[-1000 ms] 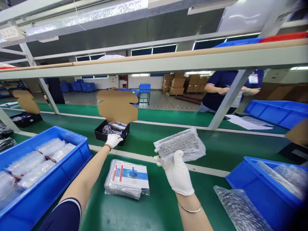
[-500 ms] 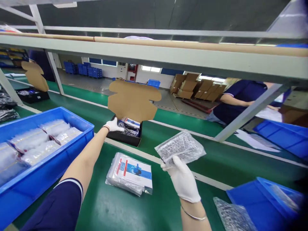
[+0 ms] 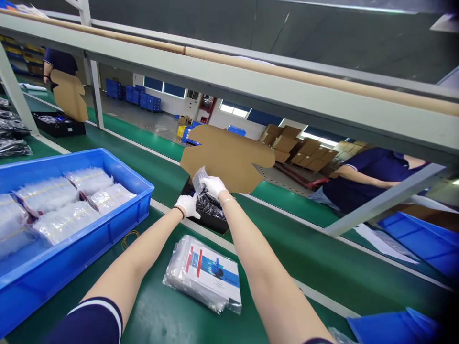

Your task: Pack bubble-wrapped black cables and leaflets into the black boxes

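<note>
In the head view we see both of our white-gloved hands at one black box point(image 3: 211, 223). Our right hand point(image 3: 213, 186) has its fingers closed on a small clear plastic packet point(image 3: 198, 179), which pokes up and leftward from the fingertips, over the box. Below those fingers, inside the box, we see dark plastic bags point(image 3: 210, 206); just behind them rises the brown cardboard lid point(image 3: 229, 155), standing open.

Our left hand point(image 3: 187, 205) lies at the near left corner of the box, lower than the right one and close beside it. Its thumb stands apart from the other fingers, out along the near wall — we cannot tell whether they pinch that wall or merely rest on it.

Nearer to us than both sets of fingers, a stack of booklets point(image 3: 217, 272) in clear bags lies flat on the green table point(image 3: 168, 327). Left of our left fingers sits a blue bin point(image 3: 107, 236) with white bundles point(image 3: 48, 196) in it, and a yellow rubber band point(image 3: 129, 238) lies just beside its wall. Well to the right of our right fingers, a second blue bin point(image 3: 390, 327) shows in part, and beyond the belt — farther off than the fingers — a co-worker point(image 3: 369, 179) stands behind a slanting post point(image 3: 380, 200).
</note>
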